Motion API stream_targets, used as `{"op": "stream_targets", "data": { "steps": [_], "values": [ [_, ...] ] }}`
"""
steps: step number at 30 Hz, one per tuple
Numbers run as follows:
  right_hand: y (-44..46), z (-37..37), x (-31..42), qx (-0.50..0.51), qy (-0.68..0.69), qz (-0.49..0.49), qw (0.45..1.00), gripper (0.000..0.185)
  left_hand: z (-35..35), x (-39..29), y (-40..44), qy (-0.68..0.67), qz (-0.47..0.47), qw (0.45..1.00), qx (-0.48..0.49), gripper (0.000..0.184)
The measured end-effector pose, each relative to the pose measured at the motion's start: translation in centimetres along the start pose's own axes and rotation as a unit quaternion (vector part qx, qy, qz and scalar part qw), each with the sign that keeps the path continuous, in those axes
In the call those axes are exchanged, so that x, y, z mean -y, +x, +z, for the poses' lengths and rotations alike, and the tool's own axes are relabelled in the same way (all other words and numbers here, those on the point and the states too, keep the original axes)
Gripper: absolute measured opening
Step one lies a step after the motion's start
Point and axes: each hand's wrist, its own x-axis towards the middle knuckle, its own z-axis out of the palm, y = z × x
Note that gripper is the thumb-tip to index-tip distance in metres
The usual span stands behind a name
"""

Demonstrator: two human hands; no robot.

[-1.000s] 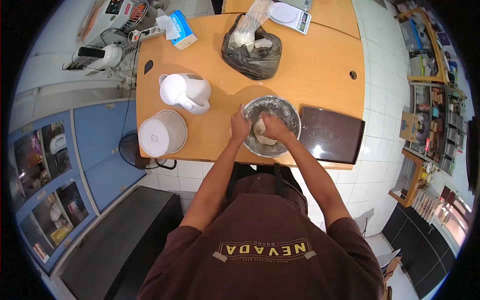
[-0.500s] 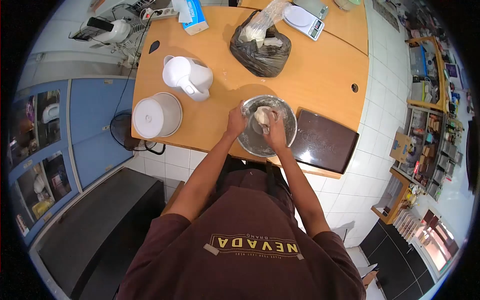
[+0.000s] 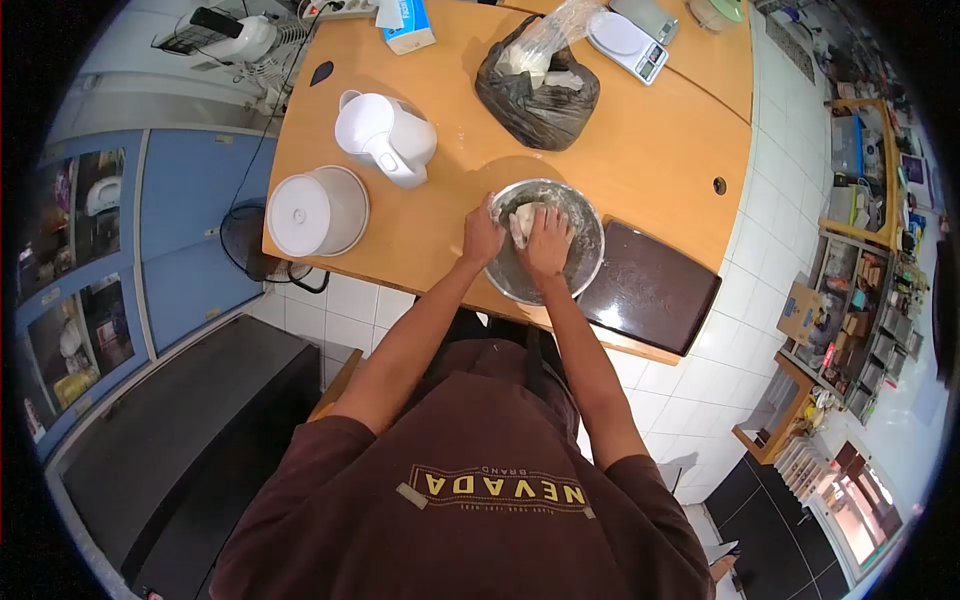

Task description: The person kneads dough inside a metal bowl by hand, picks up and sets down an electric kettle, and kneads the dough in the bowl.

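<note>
A round metal mixing bowl (image 3: 590, 262) stands at the table's front edge, its inner wall smeared with flour. On its left rim my left hand (image 3: 483, 238) is closed, holding the bowl. Inside the bowl lies a lump of pale dough (image 3: 527, 216). My right hand (image 3: 546, 243) bears down on this dough with its fingers curled over it, covering part of the lump. White residue shows on the right fingers.
Right of the bowl lies a dark tray (image 3: 655, 285). A white pitcher (image 3: 385, 135) and a lidded white tub (image 3: 318, 212) stand left. Behind are a black plastic bag (image 3: 540, 105), a kitchen scale (image 3: 628, 45) and a tissue box (image 3: 408, 28).
My right hand has gone from holding the dough with fingertips to lying over it, palm down. My left hand stays on the rim. The view has shifted slightly.
</note>
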Motion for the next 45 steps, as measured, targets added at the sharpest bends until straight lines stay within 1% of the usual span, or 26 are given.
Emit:
{"op": "stream_targets", "data": {
  "steps": [2, 4, 5, 8, 10, 12, 13, 14, 16, 17, 20, 23, 26, 29, 31, 32, 34, 35, 37, 40, 41, 44, 45],
  "values": [
    [0.0, 0.6, -0.6, 0.0, -0.023, -0.022, 0.999, 0.037, 0.6, 0.7, -0.2, 0.019, -0.019, 0.999, -0.02, 0.061],
    [-1.0, 1.0, -0.9, -0.002, -0.016, -0.074, 0.997, 0.031, 1.0, 0.3, -0.2, 0.032, -0.049, 0.997, -0.045, 0.062],
    [-1.4, 1.1, -1.1, -0.005, -0.013, -0.1, 0.995, 0.028, 0.9, 0.1, -0.1, 0.033, -0.048, 0.998, -0.033, 0.063],
    [-3.4, 1.4, -0.5, 0.147, 0.018, -0.011, 0.989, 0.023, 0.4, -0.1, -0.3, 0.04, -0.049, 0.998, -0.001, 0.065],
    [-4.0, 1.8, -0.6, 0.164, 0.059, 0.017, 0.984, 0.021, 0.3, -0.3, -0.2, 0.055, -0.051, 0.997, 0.015, 0.065],
    [-3.8, 2.3, -1.2, 0.172, 0.094, 0.041, 0.98, 0.021, 0.1, -0.3, 0.1, 0.042, -0.045, 0.998, 0.025, 0.064],
    [-3.5, 2.4, -1.5, 0.174, 0.108, 0.053, 0.977, 0.024, 0.0, -0.1, 0.1, 0.036, -0.042, 0.998, 0.031, 0.064],
    [-3.3, 2.6, -1.8, 0.175, 0.122, 0.063, 0.975, 0.029, 0.2, -0.1, 0.0, 0.038, -0.026, 0.999, 0.011, 0.064],
    [-3.4, 2.0, -0.9, 0.119, 0.086, 0.077, 0.986, 0.044, 0.7, -0.1, 0.2, 0.042, 0.007, 0.999, -0.031, 0.062],
    [-3.6, 1.6, -0.6, 0.092, 0.068, 0.085, 0.99, 0.052, 0.8, 0.0, 0.3, 0.037, 0.0, 0.999, -0.024, 0.062],
    [-2.0, -1.1, 0.7, 0.059, 0.038, 0.046, 0.996, 0.07, 0.5, -0.6, 0.4, 0.03, -0.018, 0.999, -0.014, 0.062],
    [-1.1, -2.0, 0.3, 0.121, -0.058, 0.012, 0.991, 0.069, 0.6, -0.9, 0.4, 0.035, -0.016, 0.999, -0.019, 0.062],
    [-0.3, -0.6, -0.3, 0.172, 0.049, 0.058, 0.982, 0.058, 1.0, -0.4, 0.7, 0.031, -0.009, 0.999, -0.027, 0.061],
    [0.2, 1.3, 0.3, 0.125, 0.056, 0.125, 0.983, 0.044, 0.9, -0.6, 0.7, 0.019, 0.002, 0.999, -0.035, 0.06],
    [1.0, 1.8, 0.5, 0.121, 0.026, 0.143, 0.982, 0.039, 1.2, -0.1, 0.8, 0.013, 0.026, 0.998, -0.049, 0.058],
    [1.3, 2.0, 0.5, 0.12, 0.011, 0.152, 0.981, 0.037, 1.4, 0.1, 0.7, 0.007, 0.018, 0.999, -0.042, 0.058],
    [2.2, 2.5, -0.1, 0.138, 0.009, 0.161, 0.977, 0.034, 1.0, -0.5, 0.8, -0.003, 0.007, 1.0, -0.027, 0.057],
    [2.7, 2.8, -0.4, 0.147, 0.008, 0.166, 0.975, 0.033, 0.8, -0.5, 0.9, -0.01, 0.016, 1.0, -0.023, 0.057],
    [3.6, 3.8, -1.3, 0.127, 0.016, 0.162, 0.979, 0.031, 0.8, -0.1, 0.8, -0.023, 0.034, 0.999, -0.018, 0.056],
    [4.1, 4.3, -1.7, 0.082, 0.02, 0.15, 0.985, 0.029, 1.2, 0.1, 0.4, 0.01, 0.002, 1.0, -0.018, 0.057],
    [4.2, 4.2, -1.8, 0.065, 0.019, 0.144, 0.987, 0.029, 1.5, 0.4, 0.6, 0.011, 0.015, 0.999, -0.027, 0.058],
    [3.9, 3.6, -1.5, 0.039, 0.066, 0.17, 0.983, 0.029, 2.2, 2.3, 0.0, 0.016, 0.046, 0.998, -0.047, 0.059],
    [3.8, 3.6, -1.7, 0.062, 0.069, 0.162, 0.982, 0.03, 2.3, 2.2, 0.1, 0.016, 0.05, 0.997, -0.053, 0.06]
  ]
}}
